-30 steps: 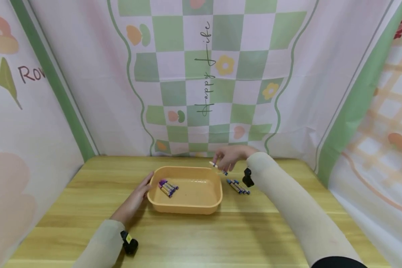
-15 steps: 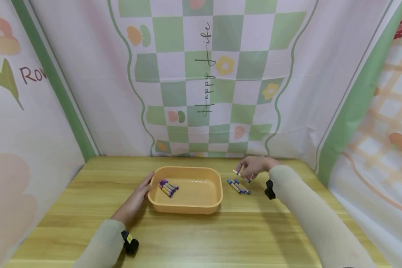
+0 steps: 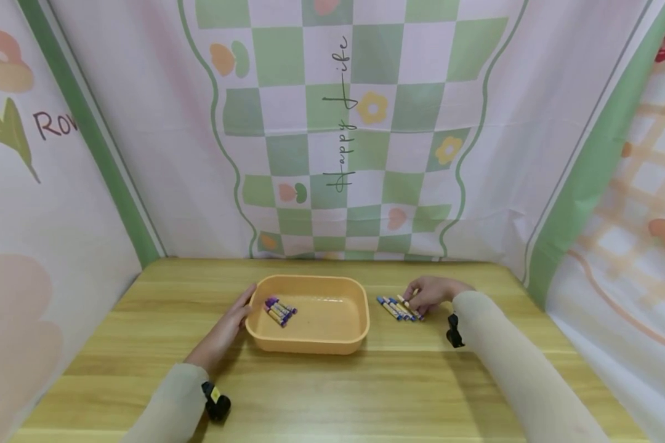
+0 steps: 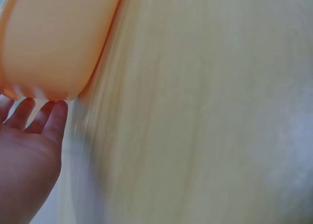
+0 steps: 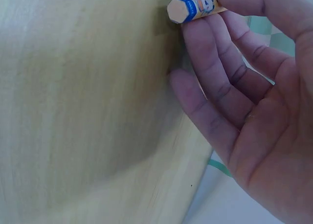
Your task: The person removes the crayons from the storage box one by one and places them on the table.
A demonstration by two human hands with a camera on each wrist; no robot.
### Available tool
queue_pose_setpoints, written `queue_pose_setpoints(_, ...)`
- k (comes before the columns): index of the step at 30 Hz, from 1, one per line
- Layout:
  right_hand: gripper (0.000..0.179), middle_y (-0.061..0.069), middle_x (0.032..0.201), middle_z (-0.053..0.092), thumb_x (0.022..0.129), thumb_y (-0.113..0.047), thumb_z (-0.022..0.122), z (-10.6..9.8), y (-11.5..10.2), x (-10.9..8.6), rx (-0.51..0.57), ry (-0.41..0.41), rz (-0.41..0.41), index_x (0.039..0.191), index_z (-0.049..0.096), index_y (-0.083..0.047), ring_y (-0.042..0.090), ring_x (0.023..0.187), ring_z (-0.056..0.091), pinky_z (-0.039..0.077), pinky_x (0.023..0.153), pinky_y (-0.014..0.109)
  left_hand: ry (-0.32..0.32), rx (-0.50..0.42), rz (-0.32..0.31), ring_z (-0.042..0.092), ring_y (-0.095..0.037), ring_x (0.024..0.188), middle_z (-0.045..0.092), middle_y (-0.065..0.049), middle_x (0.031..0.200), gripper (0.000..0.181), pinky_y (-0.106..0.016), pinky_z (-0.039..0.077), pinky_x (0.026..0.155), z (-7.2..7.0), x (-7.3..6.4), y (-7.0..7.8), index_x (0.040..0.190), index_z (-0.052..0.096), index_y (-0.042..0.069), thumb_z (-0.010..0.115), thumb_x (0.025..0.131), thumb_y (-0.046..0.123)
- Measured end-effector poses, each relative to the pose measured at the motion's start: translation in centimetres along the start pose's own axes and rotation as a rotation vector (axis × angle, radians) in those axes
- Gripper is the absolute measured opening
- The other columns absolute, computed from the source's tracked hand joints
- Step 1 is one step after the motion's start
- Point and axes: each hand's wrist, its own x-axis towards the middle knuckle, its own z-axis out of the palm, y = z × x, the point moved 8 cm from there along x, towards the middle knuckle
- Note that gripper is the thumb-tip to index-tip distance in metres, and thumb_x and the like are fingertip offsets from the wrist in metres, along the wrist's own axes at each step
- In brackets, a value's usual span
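My right hand [image 3: 433, 293] pinches a pale peach crayon [image 5: 195, 9] between thumb and fingers, low over the table. The crayon has a wrapper with a blue band and a flat end in the right wrist view. Right beside it, a row of blue-tipped and pale crayons [image 3: 390, 309] lies slanted on the wood. My left hand [image 3: 228, 323] rests against the left wall of an orange-yellow plastic tray [image 3: 307, 346]; its fingertips touch the outside in the left wrist view. Several purple and pink crayons [image 3: 279, 312] lie in the tray's left part.
The wooden table [image 3: 321, 400] carries the tray and the crayon row, with a gap between them. A patterned curtain [image 3: 343, 154] hangs behind the table's far edge. More cloth [image 3: 88, 215] hangs at both sides.
My right hand has carried the pale crayon from above the tray's right rear corner rightward and down to the end of the crayon row. My left hand and the tray have stayed put.
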Motion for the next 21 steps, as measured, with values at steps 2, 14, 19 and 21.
queue_pose_setpoints(2, 0.029, 0.008, 0.088, 0.067, 0.085, -0.006, 0.066, 0.1, 0.1, 0.1, 0.009, -0.004, 0.003, 0.113, 0.062, 0.0, 0.017, 0.077, 0.063, 0.054, 0.072, 0.034, -0.001, -0.007, 0.005, 0.007, -0.028, 0.152, 0.002, -0.005, 0.168, 0.06, -0.05, 0.014, 0.12, 0.0, 0.0, 0.0, 0.163, 0.009, 0.02, 0.031, 0.108, 0.026)
queue_pose_setpoints(14, 0.029, 0.008, 0.089, 0.065, 0.086, -0.011, 0.067, 0.3, 0.4, 0.2, -0.008, 0.002, 0.028, 0.114, 0.063, -0.003, 0.019, 0.08, 0.06, 0.05, 0.07, 0.031, -0.007, -0.008, 0.001, 0.005, -0.028, 0.152, 0.001, -0.003, 0.168, 0.06, -0.05, 0.012, 0.12, 0.1, -0.2, 0.2, 0.163, 0.009, 0.022, 0.032, 0.108, 0.031)
queue_pose_setpoints(19, 0.031, 0.011, 0.098, 0.065, 0.086, -0.011, 0.064, -0.3, -0.9, -0.4, -0.044, 0.005, -0.018, 0.115, 0.06, -0.001, 0.023, 0.087, 0.062, 0.053, 0.08, 0.04, -0.002, -0.002, 0.001, 0.006, -0.028, 0.152, 0.001, -0.003, 0.168, 0.06, -0.051, 0.013, 0.12, 0.0, -0.2, 0.1, 0.163, 0.009, 0.022, 0.032, 0.108, 0.031)
queue_pose_setpoints(21, 0.031, 0.012, 0.099, 0.063, 0.089, -0.012, 0.063, -0.7, -1.6, -0.5, -0.064, 0.003, -0.043, 0.117, 0.058, -0.001, 0.024, 0.088, 0.061, 0.053, 0.083, 0.042, 0.0, 0.0, 0.002, 0.006, -0.028, 0.152, 0.001, -0.003, 0.168, 0.06, -0.051, 0.013, 0.12, 0.0, -0.2, 0.1, 0.163, 0.009, 0.022, 0.031, 0.108, 0.031)
